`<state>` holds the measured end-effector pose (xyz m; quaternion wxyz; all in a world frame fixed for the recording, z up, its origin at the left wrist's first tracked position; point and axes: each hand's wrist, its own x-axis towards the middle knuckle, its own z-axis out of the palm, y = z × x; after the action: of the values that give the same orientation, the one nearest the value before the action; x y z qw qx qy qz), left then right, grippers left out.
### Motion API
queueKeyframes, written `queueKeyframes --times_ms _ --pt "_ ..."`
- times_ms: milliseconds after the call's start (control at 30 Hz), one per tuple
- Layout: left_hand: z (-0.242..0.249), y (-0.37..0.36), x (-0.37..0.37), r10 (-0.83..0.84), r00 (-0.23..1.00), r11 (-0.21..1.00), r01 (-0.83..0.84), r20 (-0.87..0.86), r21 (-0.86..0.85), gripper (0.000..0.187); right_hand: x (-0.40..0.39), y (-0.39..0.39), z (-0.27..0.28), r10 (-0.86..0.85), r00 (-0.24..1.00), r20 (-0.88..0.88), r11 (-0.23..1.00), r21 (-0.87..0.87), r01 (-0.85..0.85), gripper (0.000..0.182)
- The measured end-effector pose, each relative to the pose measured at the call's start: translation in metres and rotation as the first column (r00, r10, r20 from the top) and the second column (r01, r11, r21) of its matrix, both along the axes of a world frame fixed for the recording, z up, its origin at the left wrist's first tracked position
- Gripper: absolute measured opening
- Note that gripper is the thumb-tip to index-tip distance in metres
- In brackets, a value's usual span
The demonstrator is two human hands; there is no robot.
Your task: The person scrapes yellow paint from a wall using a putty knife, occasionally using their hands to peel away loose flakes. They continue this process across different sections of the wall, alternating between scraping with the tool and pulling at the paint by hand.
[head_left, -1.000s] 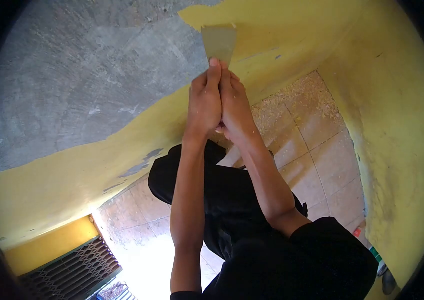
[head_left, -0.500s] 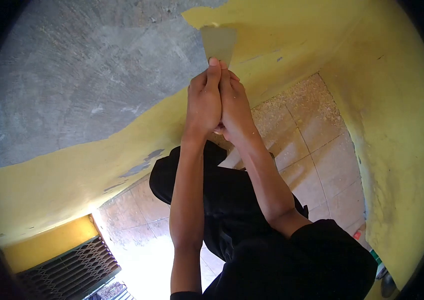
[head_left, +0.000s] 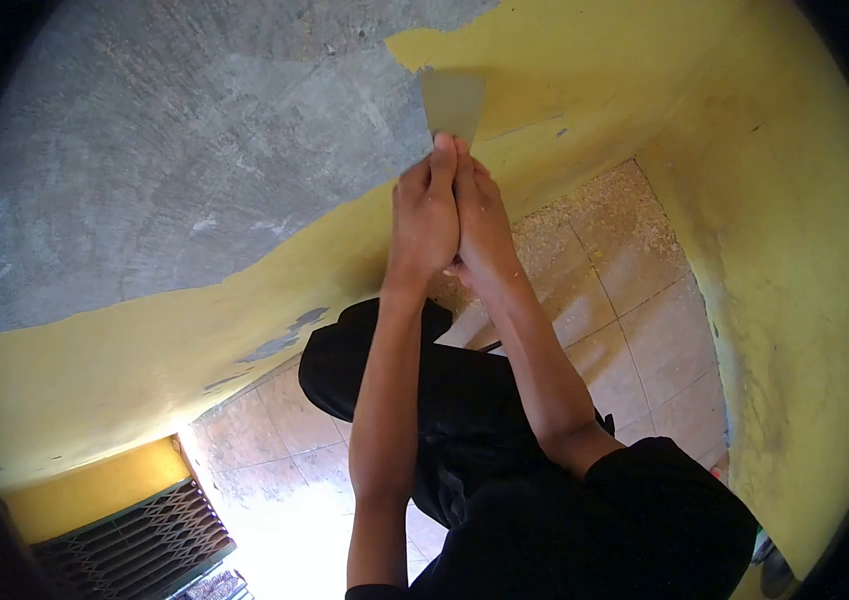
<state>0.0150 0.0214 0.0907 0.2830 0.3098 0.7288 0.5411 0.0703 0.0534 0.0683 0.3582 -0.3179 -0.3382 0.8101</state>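
Observation:
Both of my hands are closed together around the handle of a putty knife, whose flat blade [head_left: 452,100] points up against the wall. My left hand [head_left: 425,225] is on the left side of the grip, its thumb stretched along the base of the blade. Pressed against it from the right is my right hand [head_left: 485,225]. The handle itself is hidden by the fingers. The blade's top edge meets yellow paint [head_left: 544,70], right beside the ragged border with the bare grey wall surface [head_left: 194,150].
Paint flakes [head_left: 634,215] litter the tiled floor [head_left: 644,340] near the wall corner. A second yellow wall [head_left: 784,300] rises on the right. My black-clad knee [head_left: 344,360] is close below the wall. A folding metal grille [head_left: 144,530] stands at the lower left.
Both hands and the putty knife have shifted slightly right and down in view. The ragged yellow edge beside the blade appears a little further right. The grip is the same.

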Motion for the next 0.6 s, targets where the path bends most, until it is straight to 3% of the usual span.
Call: queueKeyframes --times_ms 67,100,167,267,300,367,600 --pt "0.019 0.005 -0.002 -0.007 1.0 1.0 0.007 0.012 -0.012 0.061 0.01 0.013 0.02 0.247 0.968 0.044 0.969 0.014 -0.247 0.057" --pt "0.026 0.005 -0.002 -0.017 1.0 1.0 0.017 0.015 -0.026 0.06 0.011 0.008 0.015 0.253 0.966 0.049 0.967 0.007 -0.254 0.057" --pt "0.002 0.0 0.002 -0.001 1.0 1.0 0.001 0.013 -0.014 0.06 0.007 0.004 0.006 0.117 0.99 0.083 0.993 0.024 -0.119 0.058" --pt "0.018 0.005 0.002 -0.006 1.0 1.0 0.005 0.018 0.01 0.06 -0.003 0.004 0.002 -0.013 1.0 0.018 0.995 0.096 0.011 0.056" --pt "0.022 0.005 0.003 -0.018 0.999 1.0 0.018 0.035 0.016 0.061 -0.001 0.006 0.005 -0.008 1.0 0.025 0.996 0.094 0.005 0.056" --pt "0.011 -0.002 0.004 0.012 0.998 1.0 -0.01 0.064 -0.023 0.06 0.011 0.007 0.019 0.162 0.986 -0.04 0.987 0.003 -0.162 0.054" --pt "0.037 0.004 0.011 -0.004 1.0 1.0 0.003 -0.025 -0.019 0.063 0.009 0.001 0.01 0.077 0.995 -0.055 0.996 -0.035 -0.079 0.048"
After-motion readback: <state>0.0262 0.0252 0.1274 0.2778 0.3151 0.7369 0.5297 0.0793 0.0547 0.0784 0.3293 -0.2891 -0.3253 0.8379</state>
